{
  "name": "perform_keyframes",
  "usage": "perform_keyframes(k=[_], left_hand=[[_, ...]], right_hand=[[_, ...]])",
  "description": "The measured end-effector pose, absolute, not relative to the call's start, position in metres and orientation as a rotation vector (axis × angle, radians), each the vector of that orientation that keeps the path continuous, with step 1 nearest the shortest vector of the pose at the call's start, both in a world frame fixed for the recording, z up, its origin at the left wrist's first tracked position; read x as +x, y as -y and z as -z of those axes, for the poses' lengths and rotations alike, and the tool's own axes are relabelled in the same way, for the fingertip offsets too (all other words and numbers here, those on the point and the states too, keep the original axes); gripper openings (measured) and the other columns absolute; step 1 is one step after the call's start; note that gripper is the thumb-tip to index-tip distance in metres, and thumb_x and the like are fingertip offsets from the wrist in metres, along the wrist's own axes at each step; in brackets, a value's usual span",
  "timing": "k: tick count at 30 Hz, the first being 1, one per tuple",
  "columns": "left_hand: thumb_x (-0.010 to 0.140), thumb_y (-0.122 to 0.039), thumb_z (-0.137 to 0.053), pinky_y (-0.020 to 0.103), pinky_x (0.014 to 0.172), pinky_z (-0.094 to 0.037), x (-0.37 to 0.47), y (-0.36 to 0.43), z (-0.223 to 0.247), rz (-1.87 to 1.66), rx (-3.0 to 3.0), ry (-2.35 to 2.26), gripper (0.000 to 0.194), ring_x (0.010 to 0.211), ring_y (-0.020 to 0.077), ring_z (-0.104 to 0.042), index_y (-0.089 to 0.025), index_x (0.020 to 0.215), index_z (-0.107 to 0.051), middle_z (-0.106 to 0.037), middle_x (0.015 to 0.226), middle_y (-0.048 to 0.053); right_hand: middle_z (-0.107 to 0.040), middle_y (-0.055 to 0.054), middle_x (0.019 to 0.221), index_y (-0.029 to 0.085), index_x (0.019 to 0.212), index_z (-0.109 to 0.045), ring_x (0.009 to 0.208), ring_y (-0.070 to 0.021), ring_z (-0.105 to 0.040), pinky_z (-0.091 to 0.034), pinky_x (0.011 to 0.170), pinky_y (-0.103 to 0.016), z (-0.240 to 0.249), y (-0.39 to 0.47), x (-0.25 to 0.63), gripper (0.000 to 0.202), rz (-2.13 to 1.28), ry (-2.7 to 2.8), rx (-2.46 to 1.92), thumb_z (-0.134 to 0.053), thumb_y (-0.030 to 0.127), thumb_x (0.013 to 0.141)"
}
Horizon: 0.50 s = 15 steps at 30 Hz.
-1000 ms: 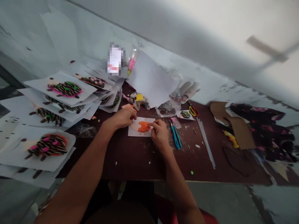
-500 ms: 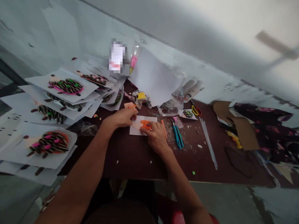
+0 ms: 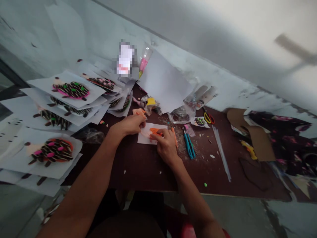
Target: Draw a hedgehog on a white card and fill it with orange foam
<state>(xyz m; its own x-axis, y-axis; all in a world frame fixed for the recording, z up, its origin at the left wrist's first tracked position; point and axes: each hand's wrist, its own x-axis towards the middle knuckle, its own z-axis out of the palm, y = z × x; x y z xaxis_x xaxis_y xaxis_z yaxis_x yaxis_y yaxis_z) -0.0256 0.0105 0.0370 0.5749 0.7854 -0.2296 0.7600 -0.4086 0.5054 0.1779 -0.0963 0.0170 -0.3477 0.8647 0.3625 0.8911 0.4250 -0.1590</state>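
A small white card (image 3: 146, 138) lies on the dark table, bearing a flattened orange shape (image 3: 155, 131) and a paler, peach patch (image 3: 146, 132) on its left. My right hand (image 3: 167, 143) rests over the card's right side, its bent fingers touching the orange material. At the card's upper left, my left hand (image 3: 132, 125) has curled fingers beside a lump of peach clay (image 3: 139, 113); whatever its fingertips hold is too small to make out. An orange stick (image 3: 174, 137) lies just right of my right hand.
Stacked sheets with hedgehog figures (image 3: 53, 150) fill the left. Right of the card lie teal-handled scissors (image 3: 189, 145), yellow-and-red scissors (image 3: 209, 118) and clear sticks (image 3: 221, 153). A large white sheet (image 3: 163, 82) leans behind, beside crumpled plastic.
The index finger of my right hand has shifted slightly over the orange shape. My left hand has stayed nearly still, and the view has moved a little.
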Motion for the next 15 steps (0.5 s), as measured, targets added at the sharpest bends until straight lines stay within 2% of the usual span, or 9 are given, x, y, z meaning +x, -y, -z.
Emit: perform_keyframes(k=[8,15], left_hand=[[0.07,-0.004,-0.055,0.027,0.066,-0.041,-0.0261,-0.0117,-0.0355,-0.072,2.224,-1.214,0.033,0.084,0.0199,-0.063,-0.018,0.096,-0.071,-0.071,0.09,0.004],[0.071,-0.005,-0.055,0.026,0.07,-0.043,-0.027,-0.0136,-0.0324,-0.091,2.243,-1.205,0.033,0.085,0.0196,-0.064,-0.019,0.095,-0.072,-0.073,0.092,0.005]], right_hand=[[-0.061,-0.008,0.109,0.031,0.113,-0.075,0.093,-0.0228,-0.046,-0.033,0.09,-0.039,-0.0211,0.097,0.1732,0.029,0.195,2.44,-1.59,-0.053,0.018,0.098],[-0.061,-0.008,0.11,0.028,0.11,-0.075,0.094,-0.0223,-0.048,-0.035,0.087,-0.037,-0.0166,0.0965,0.1766,0.033,0.112,2.39,-1.564,-0.053,0.01,0.094]])
